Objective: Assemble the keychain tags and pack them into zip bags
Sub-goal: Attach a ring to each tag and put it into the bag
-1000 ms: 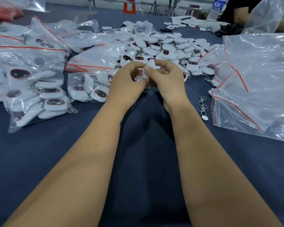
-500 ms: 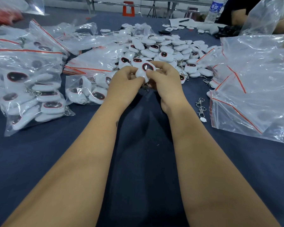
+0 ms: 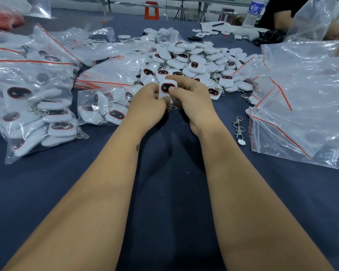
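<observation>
I see my left hand [image 3: 147, 102] and right hand [image 3: 192, 98] together gripping one white tag [image 3: 167, 88], its dark red-rimmed face up, just before the loose tag pile [image 3: 190, 59]. Filled zip bags [image 3: 33, 106] lie left on the dark counter [image 3: 164, 192]; empty bags [image 3: 301, 106] right, with a metal clasp [image 3: 239, 128] beside them.

The near part of the dark blue table [image 3: 170, 192] lies open for passage. Filled zip bags [image 3: 37, 106] block the left, empty zip bags [image 3: 305, 98] block the right, and the heap of white tags [image 3: 194, 59] closes the far middle. Loose metal clasps [image 3: 239, 128] lie near the right bags.
</observation>
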